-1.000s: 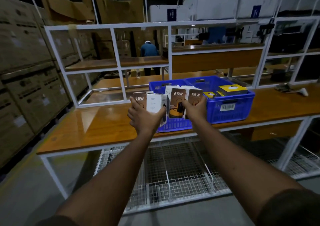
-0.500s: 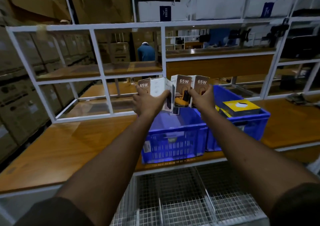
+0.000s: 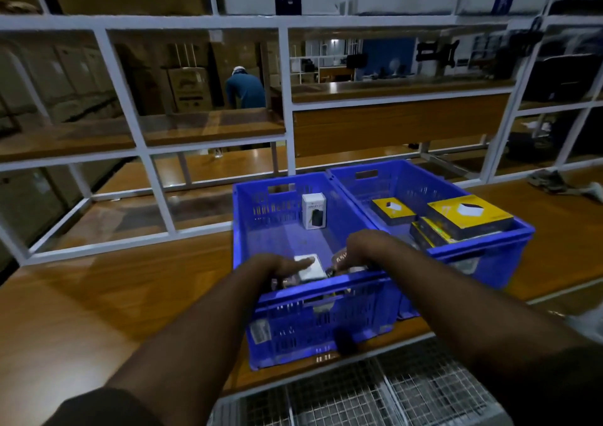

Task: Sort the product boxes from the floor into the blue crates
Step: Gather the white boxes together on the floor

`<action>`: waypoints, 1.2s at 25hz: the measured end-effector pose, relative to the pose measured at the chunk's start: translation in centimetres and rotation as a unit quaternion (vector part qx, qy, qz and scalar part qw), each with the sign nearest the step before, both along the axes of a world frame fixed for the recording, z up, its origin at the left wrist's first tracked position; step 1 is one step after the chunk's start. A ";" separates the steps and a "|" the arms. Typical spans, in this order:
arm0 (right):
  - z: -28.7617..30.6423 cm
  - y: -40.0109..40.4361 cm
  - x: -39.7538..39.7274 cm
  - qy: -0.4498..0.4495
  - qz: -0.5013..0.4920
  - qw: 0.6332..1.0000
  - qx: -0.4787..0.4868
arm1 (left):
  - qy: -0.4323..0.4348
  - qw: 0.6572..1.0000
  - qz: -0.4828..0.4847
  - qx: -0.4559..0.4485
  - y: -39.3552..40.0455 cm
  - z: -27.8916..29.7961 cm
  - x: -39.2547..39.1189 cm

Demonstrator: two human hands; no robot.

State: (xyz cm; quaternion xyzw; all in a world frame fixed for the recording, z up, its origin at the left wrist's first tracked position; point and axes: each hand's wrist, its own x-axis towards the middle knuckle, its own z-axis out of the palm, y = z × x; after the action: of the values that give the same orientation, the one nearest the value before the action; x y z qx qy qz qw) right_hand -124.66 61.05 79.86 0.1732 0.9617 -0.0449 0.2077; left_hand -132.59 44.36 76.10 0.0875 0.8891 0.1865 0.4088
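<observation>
Two blue crates stand side by side on the wooden bench. Both my hands are lowered into the left crate (image 3: 242,230), close to its front wall. My left hand (image 3: 280,267) and my right hand (image 3: 367,249) grip a bundle of 65W product boxes (image 3: 308,266) between them; only a white top and a brown corner show. A single white box (image 3: 314,211) stands upright at the back of this crate. The right crate (image 3: 408,182) holds several yellow-topped boxes (image 3: 470,213).
The wooden bench (image 3: 130,288) stretches left and right of the crates. A white shelf frame (image 3: 284,99) rises just behind them. Wire mesh racks (image 3: 391,393) lie under the bench. A person in blue (image 3: 245,89) stands far behind the shelving.
I have stepped closer to the bench. The bundle of boxes, held up above the left crate before, has come down inside it with both hands.
</observation>
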 end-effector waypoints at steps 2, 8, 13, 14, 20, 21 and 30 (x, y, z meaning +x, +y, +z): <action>-1.4 -0.3 -1.4 -0.016 0.028 0.998 0.049 | 0.044 0.996 -0.058 -0.049 0.4 -1.0 -0.3; -3.8 0.2 -3.5 -0.049 0.024 0.997 0.053 | 0.120 0.977 -0.133 -0.116 -0.4 -3.2 -1.4; -3.6 -0.2 -3.3 0.192 0.035 0.979 0.053 | 0.200 0.977 -0.039 -0.060 0.1 -1.7 0.4; -3.4 -0.4 -3.2 0.202 0.048 0.977 0.041 | 0.238 0.970 -0.017 -0.048 0.0 -1.5 0.8; -3.4 -4.2 -2.0 0.297 0.118 0.942 -0.099 | 0.492 0.843 0.195 0.092 -2.6 0.7 6.0; -3.5 -5.6 -1.5 0.307 0.121 0.934 -0.139 | 0.516 0.822 0.221 0.095 -3.5 1.1 7.4; -3.9 -18.4 4.3 0.390 0.226 0.856 -0.252 | 0.558 0.734 0.387 0.009 -15.9 0.1 18.9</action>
State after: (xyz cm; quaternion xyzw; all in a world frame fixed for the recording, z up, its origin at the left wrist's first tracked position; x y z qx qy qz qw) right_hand -120.38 42.65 75.99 -0.1390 0.9322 -0.3018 -0.1435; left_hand -113.66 28.50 76.18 -0.1720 0.9128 0.2541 -0.2694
